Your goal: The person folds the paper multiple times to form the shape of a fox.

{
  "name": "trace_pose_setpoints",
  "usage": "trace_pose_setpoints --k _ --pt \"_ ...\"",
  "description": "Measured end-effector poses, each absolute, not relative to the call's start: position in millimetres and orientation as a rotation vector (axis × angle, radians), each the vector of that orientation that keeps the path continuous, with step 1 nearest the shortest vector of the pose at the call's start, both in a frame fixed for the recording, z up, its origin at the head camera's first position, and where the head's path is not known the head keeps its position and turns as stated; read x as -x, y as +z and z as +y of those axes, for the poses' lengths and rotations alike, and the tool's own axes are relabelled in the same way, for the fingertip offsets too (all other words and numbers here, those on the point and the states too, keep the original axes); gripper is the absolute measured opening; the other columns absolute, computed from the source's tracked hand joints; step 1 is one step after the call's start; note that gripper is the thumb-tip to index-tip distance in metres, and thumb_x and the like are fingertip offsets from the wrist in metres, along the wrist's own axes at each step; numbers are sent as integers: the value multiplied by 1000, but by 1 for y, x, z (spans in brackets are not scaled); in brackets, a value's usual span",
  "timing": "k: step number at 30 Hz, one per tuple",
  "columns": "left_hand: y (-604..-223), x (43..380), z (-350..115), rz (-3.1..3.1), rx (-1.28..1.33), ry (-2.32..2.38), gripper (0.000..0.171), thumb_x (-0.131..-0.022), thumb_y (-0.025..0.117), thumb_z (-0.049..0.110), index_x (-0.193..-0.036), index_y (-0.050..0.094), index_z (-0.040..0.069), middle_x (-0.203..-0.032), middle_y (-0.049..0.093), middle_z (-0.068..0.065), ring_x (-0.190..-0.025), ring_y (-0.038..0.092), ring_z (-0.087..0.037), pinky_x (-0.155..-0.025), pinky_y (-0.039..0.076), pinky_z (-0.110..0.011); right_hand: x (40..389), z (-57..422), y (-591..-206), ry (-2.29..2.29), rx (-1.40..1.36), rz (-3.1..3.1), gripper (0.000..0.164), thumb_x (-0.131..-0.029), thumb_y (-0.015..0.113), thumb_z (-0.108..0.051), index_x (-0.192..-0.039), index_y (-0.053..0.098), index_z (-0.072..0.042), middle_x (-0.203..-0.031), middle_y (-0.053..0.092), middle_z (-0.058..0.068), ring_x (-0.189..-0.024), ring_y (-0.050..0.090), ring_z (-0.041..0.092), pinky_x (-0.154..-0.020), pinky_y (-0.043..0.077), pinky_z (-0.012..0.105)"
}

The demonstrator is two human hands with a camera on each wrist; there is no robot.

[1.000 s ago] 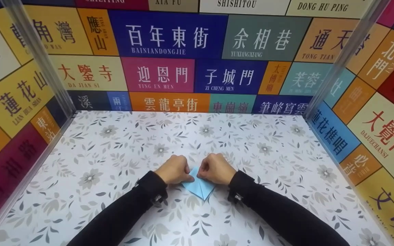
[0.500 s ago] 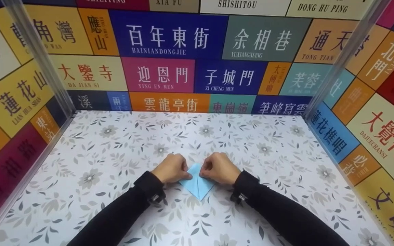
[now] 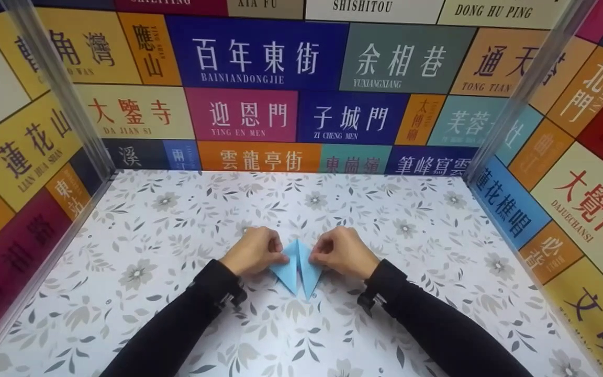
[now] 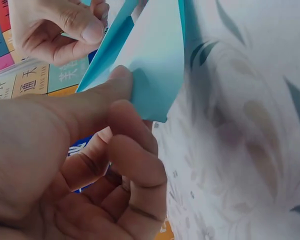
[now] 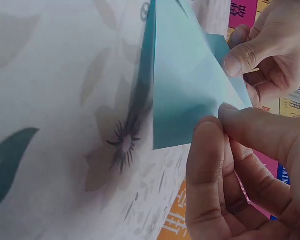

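Note:
A folded piece of light blue origami paper (image 3: 292, 264) is held between both hands, just above the tabletop. Two pointed flaps hang toward the near side with a narrow gap between them, and the top comes to a peak. My left hand (image 3: 257, 251) pinches the left side, its thumb (image 4: 121, 80) on the paper's face. On the other side my right hand (image 3: 344, 252) pinches the paper (image 5: 182, 95) between thumb and curled fingers. Part of each side is hidden behind the fingers in the head view.
A white table (image 3: 186, 314) printed with grey flowers and leaves spreads under both arms. Panels with coloured street-name signs (image 3: 257, 55) wall it in at the back, left and right. Clear strips (image 3: 526, 89) run along the corners.
Both hands have drawn apart and slightly away from the body, with the paper between them. Its two lower flaps have separated at the near end, where they formed one point before.

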State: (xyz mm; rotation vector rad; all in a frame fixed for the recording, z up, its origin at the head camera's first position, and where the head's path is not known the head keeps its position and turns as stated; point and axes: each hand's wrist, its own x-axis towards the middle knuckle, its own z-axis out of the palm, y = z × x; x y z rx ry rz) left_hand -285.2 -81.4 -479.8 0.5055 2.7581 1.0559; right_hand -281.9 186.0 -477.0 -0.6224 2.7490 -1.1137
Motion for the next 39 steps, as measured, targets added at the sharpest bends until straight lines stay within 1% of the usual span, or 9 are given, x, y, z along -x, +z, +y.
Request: trace_pose_setpoints --k 4,9,18,22,27,30,33,37,39 --pt "-472 286 -86 2770 -498 1098 24 -98 96 24 -91 74 15 -85 73 1 -77 61 -13 -72 50 -27 282 190 -473 -1133 610 2767 6 -98 94 -16 -95 90 -14 -84 84 0 -70 70 8 -66 59 24" --pt "-466 289 -90 2828 -541 1152 23 -96 97 21 -93 75 14 -91 80 -3 -79 65 -13 -75 53 -28 282 194 -467 -1140 588 2813 5 -98 94 -18 -97 90 -17 -86 85 -2 -72 73 9 -70 61 25" --pt "-465 290 -89 2930 -558 1275 19 -97 95 15 -93 76 13 -91 83 -3 -72 66 -10 -70 56 -27 283 201 -467 -1169 621 2913 5 -100 93 -19 -98 90 -16 -89 86 0 -77 73 9 -75 63 27" --pt "-465 290 -86 2991 -587 1318 17 -97 95 12 -92 79 13 -91 84 -3 -73 71 -12 -74 63 -32 283 204 -468 -1183 603 2938 5 -100 93 -19 -98 90 -15 -90 86 0 -79 73 9 -78 63 26" --pt "-467 289 -85 3065 -664 1348 14 -96 93 7 -93 80 11 -93 85 -6 -80 77 -20 -79 68 -40 283 208 -470 -1196 597 2955 6 -102 91 -18 -99 89 -13 -91 86 0 -81 73 9 -80 63 27" --pt "-468 288 -84 3105 -717 1347 11 -97 91 5 -95 81 8 -94 85 -9 -83 79 -25 -79 69 -41 283 210 -471 -1194 607 2983 4 -104 88 -17 -101 89 -14 -92 87 -1 -83 75 10 -83 64 31" --pt "-470 286 -84 3155 -773 1332 10 -96 90 3 -96 81 7 -95 84 -10 -85 79 -28 -78 68 -41 283 211 -472 -1191 621 3013 3 -105 87 -16 -103 88 -14 -95 88 0 -87 79 15 -88 67 40" --pt "-472 286 -81 3229 -821 1286 12 -94 90 1 -94 81 9 -94 83 -8 -80 76 -24 -74 66 -38 282 213 -472 -1183 648 3046 5 -104 86 -15 -108 89 -12 -102 90 3 -97 84 24 -96 68 51" --pt "-473 284 -80 3252 -840 1258 14 -93 90 0 -94 81 10 -94 83 -7 -78 73 -21 -72 64 -36 281 213 -472 -1174 659 3064 8 -104 87 -14 -111 89 -12 -105 90 4 -102 85 27 -99 68 54"
